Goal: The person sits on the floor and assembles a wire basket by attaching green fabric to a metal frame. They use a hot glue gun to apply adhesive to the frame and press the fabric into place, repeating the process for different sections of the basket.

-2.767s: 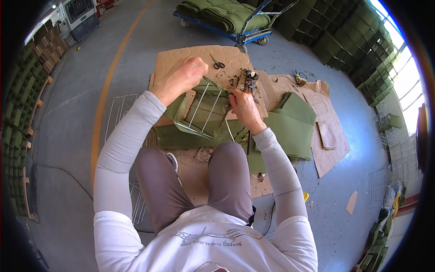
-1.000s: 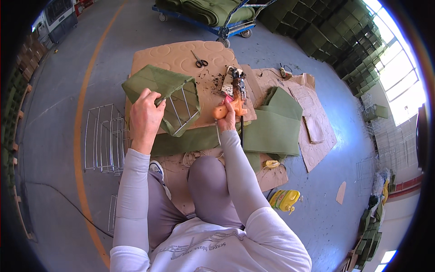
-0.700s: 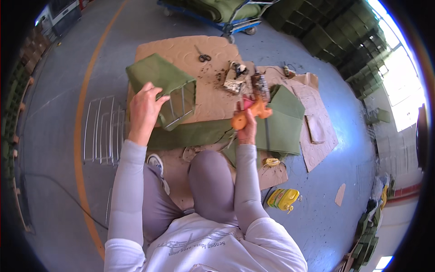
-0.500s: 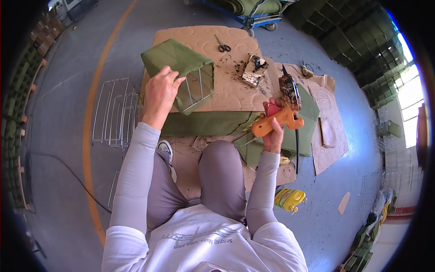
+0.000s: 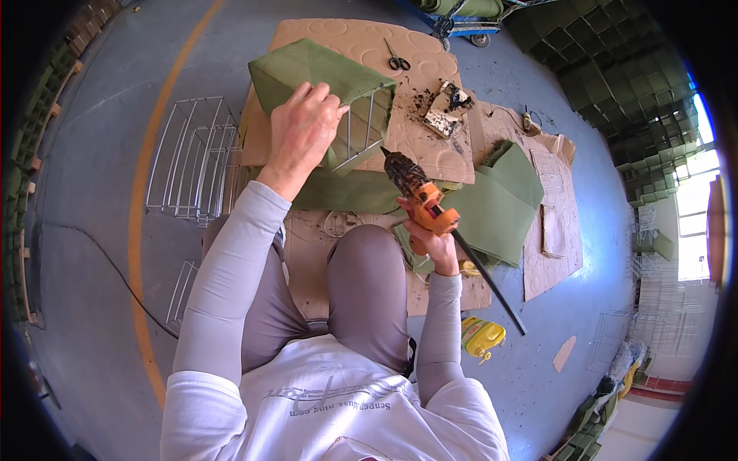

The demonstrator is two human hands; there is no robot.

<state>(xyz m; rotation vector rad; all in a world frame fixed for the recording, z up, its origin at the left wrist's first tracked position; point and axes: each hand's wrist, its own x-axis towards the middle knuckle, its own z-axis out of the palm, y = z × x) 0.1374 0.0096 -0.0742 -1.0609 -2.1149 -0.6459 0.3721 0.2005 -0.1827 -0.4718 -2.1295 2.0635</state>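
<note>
My left hand (image 5: 305, 132) is closed on the near edge of a green fabric-covered wire-frame box (image 5: 311, 71), tilted over the cardboard-topped work surface (image 5: 419, 157). Bare metal wires show across the box's open side, which faces right. In my right hand (image 5: 430, 242) is an orange hot glue gun (image 5: 432, 209), its fingers wrapped round the handle. Dark residue coats the gun's front, and its nozzle points up and left, close to the box's lower right corner. A long black glue stick (image 5: 490, 283) sticks out of its back.
Scissors (image 5: 397, 59) and a glue-smeared block (image 5: 447, 109) lie on the cardboard. Green fabric sheets (image 5: 500, 203) are at the right. Bare wire frames (image 5: 192, 157) stand on the left. A yellow bottle (image 5: 482, 336) rests on the floor, and a blue cart (image 5: 465, 27) stands at the back.
The glue gun has swung left from upright, so its nozzle is now beside the box's wire edge. My left hand and the box have shifted slightly right and up in view.
</note>
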